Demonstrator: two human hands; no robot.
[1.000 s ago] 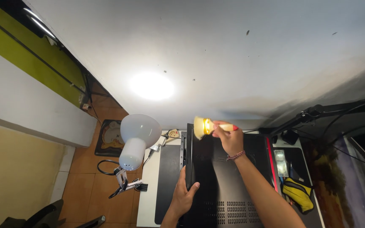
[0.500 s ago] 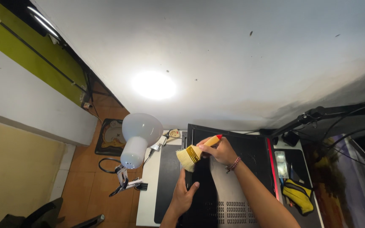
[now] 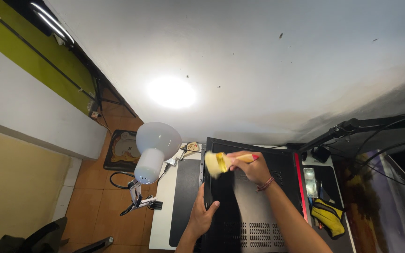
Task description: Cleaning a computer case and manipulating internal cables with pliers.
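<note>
1. Head view, looking down on a white table (image 3: 161,220) with a black PC case (image 3: 254,206) lying on its side.
2. Right hand (image 3: 251,167) closed around a brush (image 3: 221,162) handle; pale bristles point left, over the case's far-left corner.
3. Brush looks blurred; can't tell if the bristles touch the case.
4. Left hand (image 3: 201,216) rests on the case's left edge, fingers loosely spread, thumb on the top panel, holding nothing else.
5. Black mat (image 3: 183,201) lies on the table just left of the case, under the left hand.
6. White lamp (image 3: 153,150) stands off the table's left edge, shade near the far-left corner.
7. Yellow-black pouch (image 3: 329,216) sits right of the case, near the table's right edge.
8. Vent holes show on the case's near end.
</note>
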